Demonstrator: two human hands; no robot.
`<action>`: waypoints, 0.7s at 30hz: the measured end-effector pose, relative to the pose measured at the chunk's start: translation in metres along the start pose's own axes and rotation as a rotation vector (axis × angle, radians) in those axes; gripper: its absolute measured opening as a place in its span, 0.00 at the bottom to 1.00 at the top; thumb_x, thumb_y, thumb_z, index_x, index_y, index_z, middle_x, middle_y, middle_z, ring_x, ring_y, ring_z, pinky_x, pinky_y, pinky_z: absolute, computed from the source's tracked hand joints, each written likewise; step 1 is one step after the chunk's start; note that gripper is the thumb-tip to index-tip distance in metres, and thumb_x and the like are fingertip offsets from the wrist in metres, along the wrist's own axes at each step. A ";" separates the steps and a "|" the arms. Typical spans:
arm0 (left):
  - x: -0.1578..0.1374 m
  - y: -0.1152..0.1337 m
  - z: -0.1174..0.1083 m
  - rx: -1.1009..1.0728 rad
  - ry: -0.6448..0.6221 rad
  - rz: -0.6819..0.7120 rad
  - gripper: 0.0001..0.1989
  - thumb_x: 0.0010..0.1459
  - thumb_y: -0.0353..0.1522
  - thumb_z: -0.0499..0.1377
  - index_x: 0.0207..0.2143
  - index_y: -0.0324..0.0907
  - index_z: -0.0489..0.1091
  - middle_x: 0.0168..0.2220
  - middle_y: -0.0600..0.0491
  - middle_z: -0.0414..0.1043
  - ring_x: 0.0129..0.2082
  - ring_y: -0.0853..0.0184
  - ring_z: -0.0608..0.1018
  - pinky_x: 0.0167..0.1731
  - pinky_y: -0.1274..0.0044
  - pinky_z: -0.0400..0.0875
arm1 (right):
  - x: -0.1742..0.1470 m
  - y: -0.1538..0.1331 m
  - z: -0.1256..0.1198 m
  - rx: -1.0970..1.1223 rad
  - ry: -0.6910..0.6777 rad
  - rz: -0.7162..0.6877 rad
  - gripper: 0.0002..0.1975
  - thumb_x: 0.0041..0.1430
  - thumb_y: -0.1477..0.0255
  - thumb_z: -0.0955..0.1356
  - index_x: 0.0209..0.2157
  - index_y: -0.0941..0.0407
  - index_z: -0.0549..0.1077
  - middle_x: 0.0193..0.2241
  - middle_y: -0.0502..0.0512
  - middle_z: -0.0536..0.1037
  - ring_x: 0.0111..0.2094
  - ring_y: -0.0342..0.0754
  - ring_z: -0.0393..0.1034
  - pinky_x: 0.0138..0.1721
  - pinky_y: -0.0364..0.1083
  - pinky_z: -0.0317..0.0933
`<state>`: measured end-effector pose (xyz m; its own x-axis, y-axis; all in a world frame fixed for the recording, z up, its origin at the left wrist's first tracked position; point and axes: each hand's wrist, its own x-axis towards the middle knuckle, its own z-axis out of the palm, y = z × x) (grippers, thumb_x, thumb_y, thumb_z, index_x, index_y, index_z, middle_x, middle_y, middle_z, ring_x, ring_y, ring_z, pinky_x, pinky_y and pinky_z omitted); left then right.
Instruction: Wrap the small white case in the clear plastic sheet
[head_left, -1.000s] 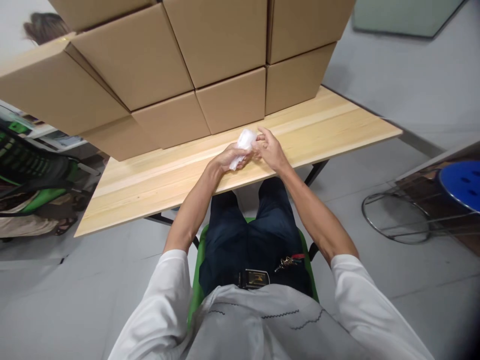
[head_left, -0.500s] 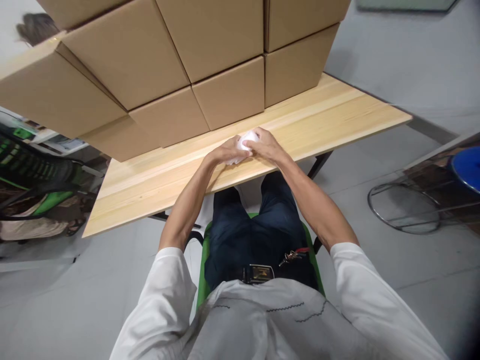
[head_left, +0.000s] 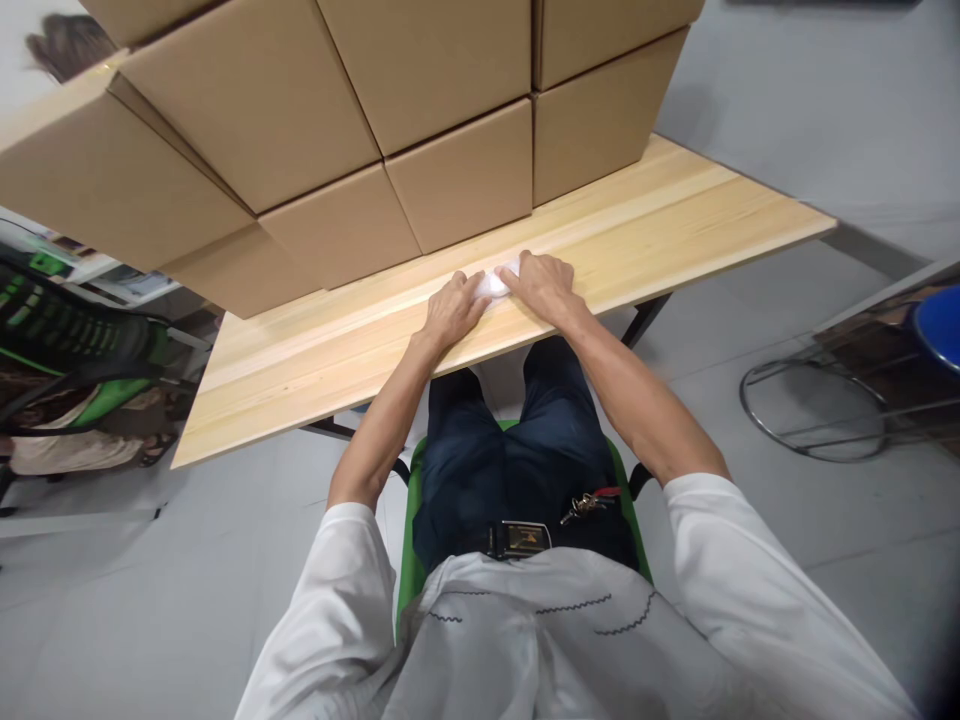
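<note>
A small white, soft-looking bundle (head_left: 494, 284) lies low on the wooden table (head_left: 675, 215); whether it is cloth, paper or plastic I cannot make out. From the left side, my left hand (head_left: 454, 308) grips it, thumb and fingers closed on its edge. On the opposite side my right hand (head_left: 546, 286) holds it with curled fingers and the thumb pressed in. Both palms face down, and part of the bundle is hidden beneath my fingers.
Stacked cardboard boxes (head_left: 322, 225) stand along the table's far side, just beyond my hands. At left are a black-and-green chair (head_left: 82, 340) and part of another person (head_left: 82, 450). A blue stool (head_left: 937, 325) with a metal ring base stands at right.
Earlier my hands cupped the bundle close together with a loose part hanging to the left. Now they are farther apart, palms down, and the bundle is flatter between them.
</note>
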<state>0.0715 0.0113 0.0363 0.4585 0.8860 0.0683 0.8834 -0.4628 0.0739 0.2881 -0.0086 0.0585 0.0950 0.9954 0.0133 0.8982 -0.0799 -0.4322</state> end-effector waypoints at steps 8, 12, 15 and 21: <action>0.010 -0.002 0.001 0.072 0.007 0.014 0.27 0.92 0.37 0.51 0.81 0.46 0.80 0.69 0.33 0.82 0.70 0.40 0.84 0.67 0.56 0.82 | 0.005 0.005 -0.001 0.016 0.005 0.004 0.36 0.96 0.52 0.62 0.74 0.67 0.85 0.69 0.87 0.89 0.73 0.80 0.85 0.74 0.70 0.74; 0.013 -0.003 0.004 0.043 0.032 0.004 0.25 0.92 0.36 0.52 0.75 0.48 0.84 0.66 0.35 0.83 0.69 0.42 0.85 0.65 0.57 0.82 | 0.013 0.021 0.007 0.065 0.059 0.018 0.33 0.96 0.57 0.57 0.72 0.62 0.86 0.67 0.81 0.91 0.71 0.76 0.86 0.73 0.68 0.76; 0.014 -0.005 0.007 0.037 0.044 0.004 0.24 0.92 0.37 0.52 0.73 0.48 0.85 0.65 0.35 0.83 0.67 0.42 0.85 0.64 0.57 0.81 | 0.011 0.034 0.019 0.115 0.202 -0.003 0.32 0.96 0.59 0.56 0.75 0.58 0.84 0.69 0.77 0.90 0.71 0.74 0.85 0.74 0.68 0.76; 0.014 -0.005 0.014 0.047 0.086 -0.002 0.22 0.93 0.38 0.52 0.66 0.45 0.86 0.65 0.34 0.83 0.65 0.42 0.85 0.63 0.57 0.80 | -0.011 0.032 0.044 0.116 0.283 -0.331 0.32 0.92 0.60 0.60 0.84 0.55 0.77 0.79 0.74 0.83 0.80 0.77 0.73 0.81 0.75 0.73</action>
<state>0.0751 0.0261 0.0232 0.4488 0.8804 0.1535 0.8887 -0.4578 0.0271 0.2970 -0.0198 0.0048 -0.0610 0.9113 0.4072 0.8476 0.2627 -0.4610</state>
